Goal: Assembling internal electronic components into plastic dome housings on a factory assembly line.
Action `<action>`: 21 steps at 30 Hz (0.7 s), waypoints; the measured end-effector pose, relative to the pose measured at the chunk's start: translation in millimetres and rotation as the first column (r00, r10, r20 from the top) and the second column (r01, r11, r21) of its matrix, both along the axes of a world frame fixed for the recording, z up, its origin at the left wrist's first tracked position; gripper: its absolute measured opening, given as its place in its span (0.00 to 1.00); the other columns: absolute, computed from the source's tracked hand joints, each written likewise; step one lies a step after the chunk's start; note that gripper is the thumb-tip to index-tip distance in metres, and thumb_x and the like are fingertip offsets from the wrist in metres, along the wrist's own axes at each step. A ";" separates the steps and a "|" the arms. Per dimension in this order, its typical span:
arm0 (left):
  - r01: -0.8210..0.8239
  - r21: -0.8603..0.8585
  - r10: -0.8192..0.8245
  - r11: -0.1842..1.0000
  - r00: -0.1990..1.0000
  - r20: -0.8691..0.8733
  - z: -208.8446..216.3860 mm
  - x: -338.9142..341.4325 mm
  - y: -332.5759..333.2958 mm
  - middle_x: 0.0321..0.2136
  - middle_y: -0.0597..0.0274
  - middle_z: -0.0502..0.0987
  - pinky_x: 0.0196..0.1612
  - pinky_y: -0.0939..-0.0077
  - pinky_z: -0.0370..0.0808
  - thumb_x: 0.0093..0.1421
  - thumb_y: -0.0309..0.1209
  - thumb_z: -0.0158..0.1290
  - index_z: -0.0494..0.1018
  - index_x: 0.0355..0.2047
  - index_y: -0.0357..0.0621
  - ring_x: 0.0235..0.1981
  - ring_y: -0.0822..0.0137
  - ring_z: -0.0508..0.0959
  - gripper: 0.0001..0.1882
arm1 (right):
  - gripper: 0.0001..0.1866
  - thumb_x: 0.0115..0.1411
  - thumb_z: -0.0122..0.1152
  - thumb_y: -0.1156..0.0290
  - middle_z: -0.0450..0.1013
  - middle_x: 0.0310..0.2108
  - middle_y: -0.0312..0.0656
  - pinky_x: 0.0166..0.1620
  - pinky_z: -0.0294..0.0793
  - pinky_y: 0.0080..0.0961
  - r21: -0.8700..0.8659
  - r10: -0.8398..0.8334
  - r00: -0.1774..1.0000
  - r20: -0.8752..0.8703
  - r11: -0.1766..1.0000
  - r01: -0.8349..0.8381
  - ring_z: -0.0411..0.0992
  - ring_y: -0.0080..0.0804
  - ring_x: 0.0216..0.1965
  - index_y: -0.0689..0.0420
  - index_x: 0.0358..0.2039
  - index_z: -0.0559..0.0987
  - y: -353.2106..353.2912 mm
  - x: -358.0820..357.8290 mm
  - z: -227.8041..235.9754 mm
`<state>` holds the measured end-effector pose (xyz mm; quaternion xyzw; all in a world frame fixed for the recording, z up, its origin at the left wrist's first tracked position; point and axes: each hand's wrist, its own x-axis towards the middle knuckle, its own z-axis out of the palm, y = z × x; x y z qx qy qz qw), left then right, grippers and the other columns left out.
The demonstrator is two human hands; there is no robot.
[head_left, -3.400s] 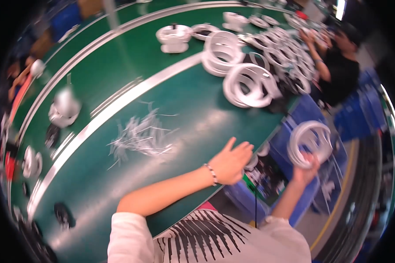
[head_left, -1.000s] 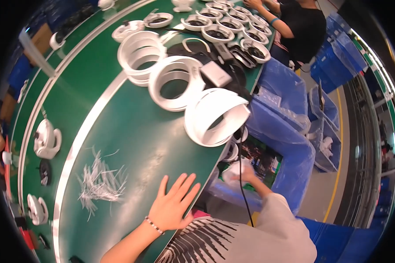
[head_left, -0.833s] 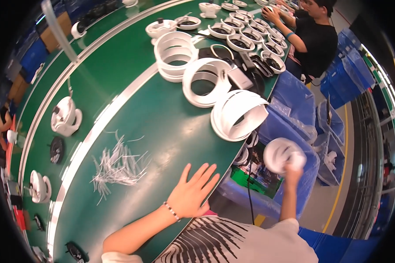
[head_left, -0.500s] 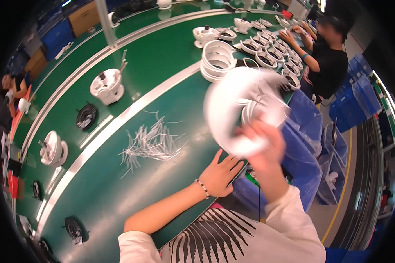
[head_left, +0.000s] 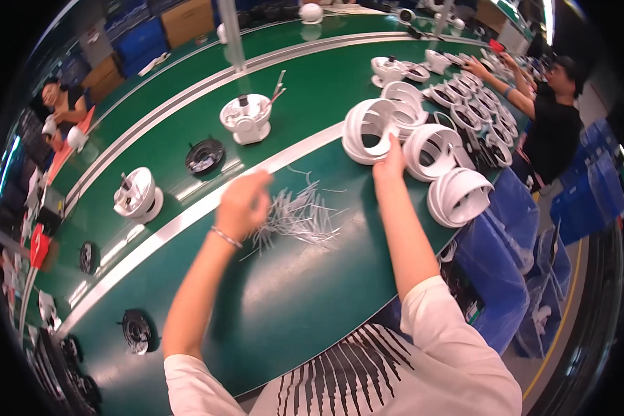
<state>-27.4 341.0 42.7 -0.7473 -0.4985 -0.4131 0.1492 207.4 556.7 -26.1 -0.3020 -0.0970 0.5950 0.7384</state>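
Observation:
My right hand [head_left: 390,164] is closed on the near edge of a white ring-shaped plastic housing [head_left: 353,136], which stands at the green worktop's middle right against other rings. Raised beside a loose pile of thin, clear-white plastic strips [head_left: 301,220], my left hand [head_left: 243,206] has bent fingers blurred by motion; whether it holds anything cannot be made out. More white ring housings [head_left: 430,151] stand just right of my right hand, one tilted nearest the table edge [head_left: 459,197].
Across a metal rail, white round-bodied units [head_left: 246,119] and black round parts [head_left: 205,157] sit on the green surface. At right are rows of white-and-black rings [head_left: 475,111], a co-worker [head_left: 555,114] and blue lined bins [head_left: 489,256]. Another person [head_left: 66,111] sits far left.
The white ring housing in my right hand has gone from the air down to the worktop. My left hand has moved from the table edge to beside the strips. The view has shifted.

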 end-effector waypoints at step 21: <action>-0.548 -0.244 0.419 0.800 0.801 -0.426 -47.0 -74.7 97.5 0.37 0.48 0.67 0.45 0.64 0.63 0.47 0.26 0.51 0.55 0.52 0.36 0.40 0.50 0.66 0.31 | 0.31 0.47 0.56 0.75 0.50 0.55 0.56 0.53 0.57 0.38 0.552 -0.335 0.444 0.831 0.595 -0.585 0.53 0.44 0.56 0.61 0.53 0.58 -180.3 195.9 105.8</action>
